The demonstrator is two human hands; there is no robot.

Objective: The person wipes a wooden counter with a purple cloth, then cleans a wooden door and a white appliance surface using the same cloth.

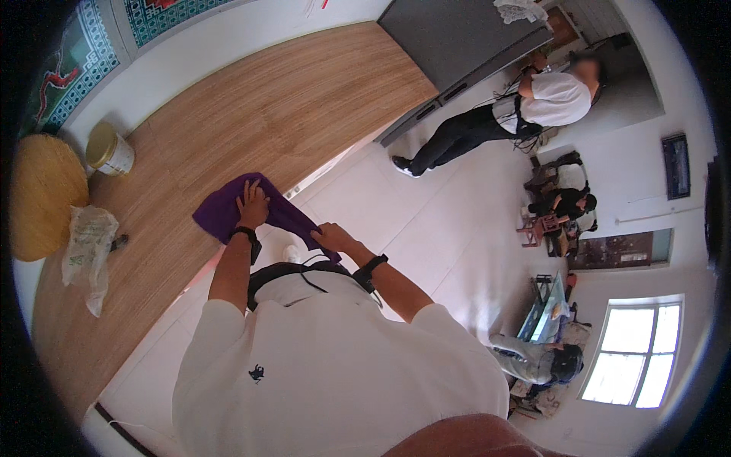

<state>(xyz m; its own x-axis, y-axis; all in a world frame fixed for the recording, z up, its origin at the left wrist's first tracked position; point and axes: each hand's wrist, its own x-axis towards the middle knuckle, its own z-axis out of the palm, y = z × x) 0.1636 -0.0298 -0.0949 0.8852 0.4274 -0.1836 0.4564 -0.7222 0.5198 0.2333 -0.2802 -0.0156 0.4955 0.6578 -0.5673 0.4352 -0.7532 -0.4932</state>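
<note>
A purple cloth (220, 207) lies partly on the wood-grain countertop (274, 108), at its front edge, and partly hangs over it. My left hand (253, 204) presses flat on the cloth with its fingers spread. Pinched in the fingers of my right hand (336, 237) is the stretched-out end of the same cloth, held in the air beyond the edge. Both wrists wear dark bands.
At the counter's left end are a round yellow woven item (47, 197), a lidded tub (109, 149), and a clear plastic bag (90, 251) beside a small dark object. A dark grey cabinet (425, 45) adjoins the far end. Several people are elsewhere in the room, one standing near the cabinet.
</note>
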